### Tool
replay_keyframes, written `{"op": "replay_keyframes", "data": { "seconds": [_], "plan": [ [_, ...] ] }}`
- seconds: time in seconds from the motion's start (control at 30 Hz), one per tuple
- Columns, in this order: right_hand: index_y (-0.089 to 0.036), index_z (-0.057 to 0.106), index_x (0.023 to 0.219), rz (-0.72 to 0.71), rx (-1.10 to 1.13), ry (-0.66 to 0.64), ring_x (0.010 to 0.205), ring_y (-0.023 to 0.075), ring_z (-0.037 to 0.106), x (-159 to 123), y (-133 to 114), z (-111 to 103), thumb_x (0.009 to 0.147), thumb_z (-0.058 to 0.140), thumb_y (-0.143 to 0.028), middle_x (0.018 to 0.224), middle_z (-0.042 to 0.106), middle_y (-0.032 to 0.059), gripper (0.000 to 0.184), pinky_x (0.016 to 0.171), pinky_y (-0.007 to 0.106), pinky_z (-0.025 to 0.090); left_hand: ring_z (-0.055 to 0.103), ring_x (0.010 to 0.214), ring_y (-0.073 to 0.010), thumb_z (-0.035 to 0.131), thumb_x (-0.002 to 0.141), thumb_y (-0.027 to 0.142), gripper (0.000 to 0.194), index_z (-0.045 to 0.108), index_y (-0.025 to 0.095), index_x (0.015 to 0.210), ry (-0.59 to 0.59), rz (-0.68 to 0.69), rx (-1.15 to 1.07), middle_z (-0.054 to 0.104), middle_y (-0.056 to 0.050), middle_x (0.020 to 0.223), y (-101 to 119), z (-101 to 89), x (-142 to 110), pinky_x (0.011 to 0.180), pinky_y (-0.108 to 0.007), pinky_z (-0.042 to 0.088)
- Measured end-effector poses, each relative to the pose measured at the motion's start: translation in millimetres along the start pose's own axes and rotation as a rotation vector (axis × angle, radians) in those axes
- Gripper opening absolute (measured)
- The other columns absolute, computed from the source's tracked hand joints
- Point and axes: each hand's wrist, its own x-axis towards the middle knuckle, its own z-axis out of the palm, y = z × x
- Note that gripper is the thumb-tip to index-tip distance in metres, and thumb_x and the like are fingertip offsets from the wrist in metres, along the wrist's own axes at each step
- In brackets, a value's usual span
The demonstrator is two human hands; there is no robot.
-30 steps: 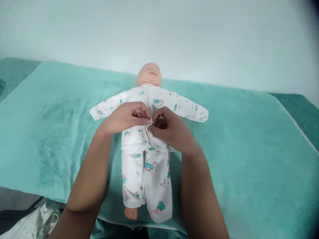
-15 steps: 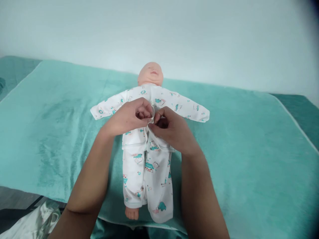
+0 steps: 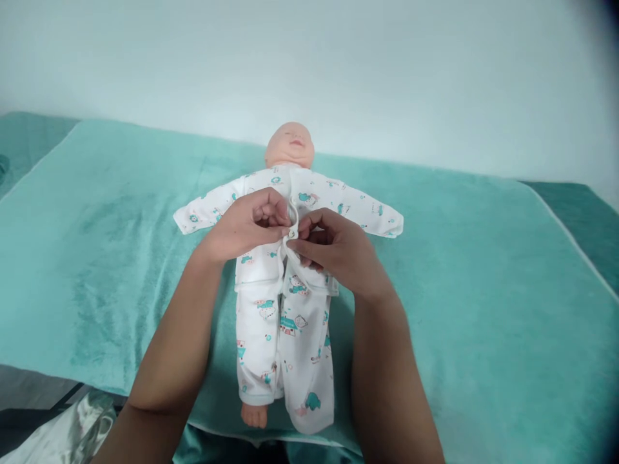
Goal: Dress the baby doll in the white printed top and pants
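Note:
A baby doll point(image 3: 289, 145) lies on its back, dressed in a white printed jacket point(image 3: 333, 193) and matching trousers point(image 3: 304, 348). Over its belly, my left hand point(image 3: 254, 222) pinches one front edge of the jacket between thumb and forefinger. My right hand point(image 3: 338, 248) is closed on the facing edge, its fingertips almost meeting the left ones. A small button point(image 3: 292, 234) shows between the fingertips. Above it the jacket front bows up in a small loop. One bare doll foot point(image 3: 254, 415) sticks out of a trouser leg; the other foot is covered.
A light green blanket point(image 3: 474, 290) covers the table beneath the doll, with darker green cloth point(image 3: 575, 216) at the sides. A pale wall point(image 3: 309, 58) rises behind. At the lower left a crumpled white cloth point(image 3: 62, 432) lies below the table edge.
My fingers have shifted slightly, and the button between them is now plainer to see. My right fingers have spread a little under the jacket edge. The doll lies as before.

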Motion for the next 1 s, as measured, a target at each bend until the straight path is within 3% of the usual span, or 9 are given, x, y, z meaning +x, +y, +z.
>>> {"op": "replay_keyframes", "data": {
  "seconds": [0.2,0.73,1.0],
  "plan": [
    [-0.020,0.064,0.085,0.026,0.014,0.016,0.050,0.0095,0.053,1.9,2.9,-2.7,0.077,0.082,-0.040,0.058,0.059,-0.0036,0.028,0.043,0.021,0.035,0.062,0.076,-0.0115,0.079,0.075,0.025,0.021,0.063,0.017,0.087,-0.041,-0.020,0.008,0.067,-0.001,0.082,0.9,-2.2,0.1,0.070,-0.025,0.050],
    [-0.019,0.068,0.081,0.000,-0.032,0.056,0.045,0.0073,0.047,3.0,1.5,-0.6,0.077,0.082,-0.035,0.055,0.055,-0.0050,0.021,0.042,0.021,0.033,0.061,0.072,-0.0121,0.076,0.082,0.039,0.023,0.070,0.018,0.086,-0.095,-0.029,0.142,0.068,-0.002,0.080,3.6,-5.1,-1.4,0.063,-0.025,0.047],
    [-0.019,0.067,0.080,0.018,-0.033,0.051,0.045,0.0073,0.048,3.2,2.1,-1.0,0.073,0.085,-0.040,0.058,0.057,-0.0042,0.029,0.040,0.021,0.032,0.060,0.070,-0.0114,0.074,0.082,0.033,0.015,0.071,0.019,0.087,-0.069,-0.030,0.212,0.067,-0.001,0.077,7.7,-3.0,-2.9,0.061,-0.023,0.046]
  ]
}}
